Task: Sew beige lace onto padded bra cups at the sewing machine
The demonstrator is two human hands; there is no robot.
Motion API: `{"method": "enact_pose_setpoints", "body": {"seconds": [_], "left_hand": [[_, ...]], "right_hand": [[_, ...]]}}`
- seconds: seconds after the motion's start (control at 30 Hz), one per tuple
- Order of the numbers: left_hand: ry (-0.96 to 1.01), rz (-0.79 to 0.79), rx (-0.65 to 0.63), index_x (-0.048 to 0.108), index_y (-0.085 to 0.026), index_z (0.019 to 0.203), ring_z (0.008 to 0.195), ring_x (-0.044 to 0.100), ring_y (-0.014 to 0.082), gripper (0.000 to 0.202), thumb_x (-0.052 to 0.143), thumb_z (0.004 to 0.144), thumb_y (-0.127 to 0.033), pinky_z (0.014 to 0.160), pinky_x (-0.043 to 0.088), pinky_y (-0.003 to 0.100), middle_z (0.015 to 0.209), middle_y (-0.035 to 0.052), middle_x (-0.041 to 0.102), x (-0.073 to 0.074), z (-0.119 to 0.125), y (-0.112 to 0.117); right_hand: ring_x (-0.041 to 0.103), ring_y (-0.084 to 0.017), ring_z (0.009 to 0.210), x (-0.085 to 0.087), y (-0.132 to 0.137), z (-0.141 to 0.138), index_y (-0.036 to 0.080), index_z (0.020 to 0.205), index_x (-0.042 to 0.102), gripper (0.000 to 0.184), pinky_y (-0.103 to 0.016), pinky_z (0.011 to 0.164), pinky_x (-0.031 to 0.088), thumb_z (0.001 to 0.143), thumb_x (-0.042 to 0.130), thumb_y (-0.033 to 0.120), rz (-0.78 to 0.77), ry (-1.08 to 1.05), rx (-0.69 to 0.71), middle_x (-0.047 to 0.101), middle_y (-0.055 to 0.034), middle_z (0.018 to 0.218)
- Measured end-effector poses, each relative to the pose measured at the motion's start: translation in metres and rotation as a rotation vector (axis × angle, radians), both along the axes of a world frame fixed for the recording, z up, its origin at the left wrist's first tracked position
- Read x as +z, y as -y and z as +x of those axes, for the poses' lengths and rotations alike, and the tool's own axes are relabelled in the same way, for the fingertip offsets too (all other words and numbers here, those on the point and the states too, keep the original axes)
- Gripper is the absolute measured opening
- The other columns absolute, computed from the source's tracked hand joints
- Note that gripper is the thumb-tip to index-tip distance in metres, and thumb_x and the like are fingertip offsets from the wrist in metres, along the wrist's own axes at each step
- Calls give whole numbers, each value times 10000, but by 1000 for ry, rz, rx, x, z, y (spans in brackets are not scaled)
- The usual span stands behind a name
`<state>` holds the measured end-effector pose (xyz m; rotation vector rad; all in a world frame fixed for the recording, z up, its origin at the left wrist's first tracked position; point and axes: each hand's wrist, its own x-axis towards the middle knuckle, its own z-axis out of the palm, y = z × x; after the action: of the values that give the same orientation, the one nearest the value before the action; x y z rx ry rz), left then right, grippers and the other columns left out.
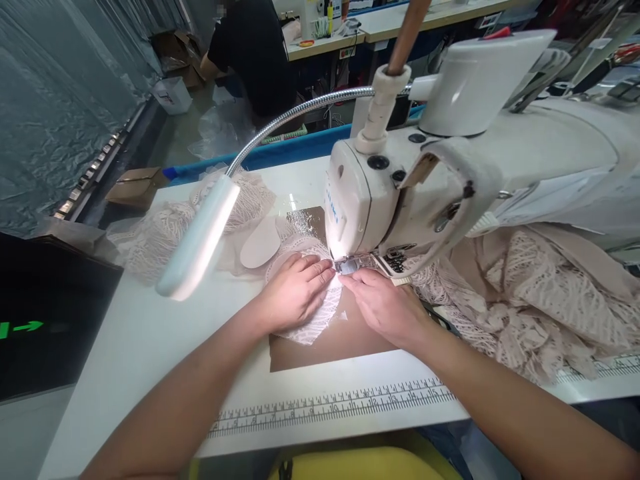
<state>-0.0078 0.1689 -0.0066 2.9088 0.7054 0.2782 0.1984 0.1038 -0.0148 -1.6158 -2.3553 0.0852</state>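
Observation:
A piece of pale lace fabric (pixel 313 327) lies under the presser foot (pixel 347 266) of a white sewing machine (pixel 357 193). Flat on this lace rests my left hand (pixel 299 291), its fingers stretched toward the needle area. My right hand (pixel 385 303) is at the right side of the foot, fingers drawn together with their tips at the lace edge; the grip itself is partly hidden. Beneath both hands is a brown plate (pixel 330 350) set on the white table (pixel 165 353).
A lit lamp (pixel 200 240) on a flexible neck hangs left of the machine. More lace (pixel 160 233) with a pale oval piece (pixel 261 247) lies at left, and a lace heap (pixel 540 293) at right. A ruler strip (pixel 325 410) runs along the front. A person (pixel 255 53) sits beyond.

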Motion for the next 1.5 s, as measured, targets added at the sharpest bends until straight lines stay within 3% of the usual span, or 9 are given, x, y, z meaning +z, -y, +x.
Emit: {"method": "enact_pose_setpoints", "body": {"seconds": [0.23,0.37,0.7,0.93,1.07,1.23,1.37,1.5], "left_hand": [[-15,20,38,471,-122,1344,1221,435,349,470,411,937,-348,979,359,541,1360,170,503,-1,-4,2],[-38,22,-7,486,-131,1331,1251,414,361,480,422,930,-387,973,359,543,1402,173,461,0,-7,4],[22,6,-156,550,-124,1269,1215,477,277,373,412,947,-250,986,411,462,1313,144,565,3,-6,5],[-10,12,-51,565,-121,1250,1178,493,282,364,417,950,-265,951,413,442,1316,114,567,4,2,14],[-17,7,18,523,-100,1297,1183,480,304,422,417,946,-308,935,404,462,1342,139,537,3,7,18],[-30,-15,10,498,-100,1318,1221,442,328,476,435,933,-374,965,379,479,1372,151,502,5,4,16],[7,-87,-14,541,-130,1260,1155,490,298,436,474,917,-392,950,402,445,1287,144,556,12,-3,16],[36,-144,40,609,-142,1118,920,562,233,310,508,910,-349,788,458,358,1034,119,627,15,-2,21]], "right_hand": [[526,-147,717,1,0,0,218,1155,656,365,-268,560,312,882,428,137,5,8,0,654,-42,877],[519,-153,753,3,2,3,199,1092,670,337,-268,604,320,894,408,124,36,-11,100,643,-41,869],[490,-159,776,2,5,3,201,1046,680,317,-275,640,295,873,438,90,16,10,136,606,-42,828],[496,-163,771,0,5,3,189,1033,690,305,-283,614,293,880,442,103,62,7,119,600,-45,795],[496,-163,743,1,3,1,183,1074,683,322,-288,584,288,869,444,116,64,11,59,629,-52,844],[486,-152,698,3,4,3,181,1093,681,332,-286,588,294,876,435,127,56,5,42,638,-50,860],[485,-138,683,2,7,8,181,1025,701,311,-276,610,302,873,441,103,52,-67,105,623,-39,820],[467,-142,676,0,10,11,179,990,704,311,-279,621,309,867,434,84,55,-124,203,587,-31,747]]}}
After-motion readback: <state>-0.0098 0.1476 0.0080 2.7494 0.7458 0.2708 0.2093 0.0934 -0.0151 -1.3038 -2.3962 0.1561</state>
